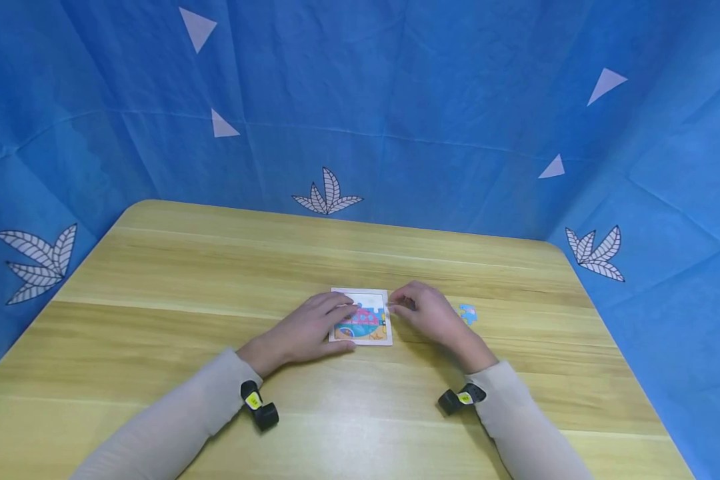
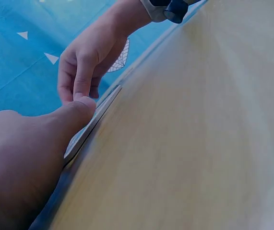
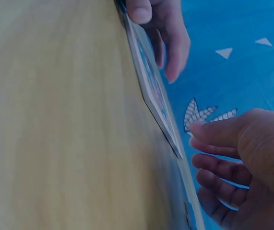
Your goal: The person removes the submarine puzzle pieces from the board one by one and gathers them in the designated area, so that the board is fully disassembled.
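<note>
A small jigsaw puzzle in a white frame lies flat on the table; pink, teal and sandy picture parts show, and its upper part is white. My left hand rests at its left side, with fingers reaching over the picture and the thumb by the near edge. At the right edge of the frame is my right hand, fingers loosely bent, thumb and index tips close together. In the right wrist view, no piece shows between those fingertips. A loose blue puzzle piece lies to the right of my right hand.
The wooden table has rounded far corners. A blue curtain with white triangles and leaf prints hangs behind it and along both sides. Each sleeved wrist wears a small black camera, one at the left and one at the right.
</note>
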`<action>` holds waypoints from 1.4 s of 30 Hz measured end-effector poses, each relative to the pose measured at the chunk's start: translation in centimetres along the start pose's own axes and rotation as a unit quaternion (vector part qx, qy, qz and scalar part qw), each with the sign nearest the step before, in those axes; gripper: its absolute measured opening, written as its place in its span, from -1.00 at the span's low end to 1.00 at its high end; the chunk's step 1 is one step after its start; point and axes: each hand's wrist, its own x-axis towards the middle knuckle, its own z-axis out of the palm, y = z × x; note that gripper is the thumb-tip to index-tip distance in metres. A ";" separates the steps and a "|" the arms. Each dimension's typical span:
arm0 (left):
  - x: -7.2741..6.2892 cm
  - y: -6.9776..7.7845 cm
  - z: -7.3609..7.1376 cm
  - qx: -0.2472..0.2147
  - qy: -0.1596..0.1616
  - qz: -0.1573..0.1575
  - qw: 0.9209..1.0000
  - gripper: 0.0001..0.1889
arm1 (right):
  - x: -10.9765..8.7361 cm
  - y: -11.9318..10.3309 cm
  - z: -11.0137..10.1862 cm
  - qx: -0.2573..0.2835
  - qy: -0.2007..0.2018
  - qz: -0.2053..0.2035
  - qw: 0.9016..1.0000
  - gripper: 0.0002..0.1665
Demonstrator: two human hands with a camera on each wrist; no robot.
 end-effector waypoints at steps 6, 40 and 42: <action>0.1 0.5 0.3 0.003 -0.006 0.025 1.000 -0.29 | 0.0 -0.5 0.7 -0.010 -0.017 -0.029 0.999 -0.80; 0.1 0.8 0.6 -0.012 0.009 0.080 0.997 -0.55 | -0.1 -1.6 1.6 -0.037 -0.035 -0.010 0.999 -0.70; 0.1 0.9 0.5 -0.015 0.006 0.074 0.997 -0.55 | -0.1 -1.6 1.5 -0.033 -0.036 -0.005 0.999 -0.67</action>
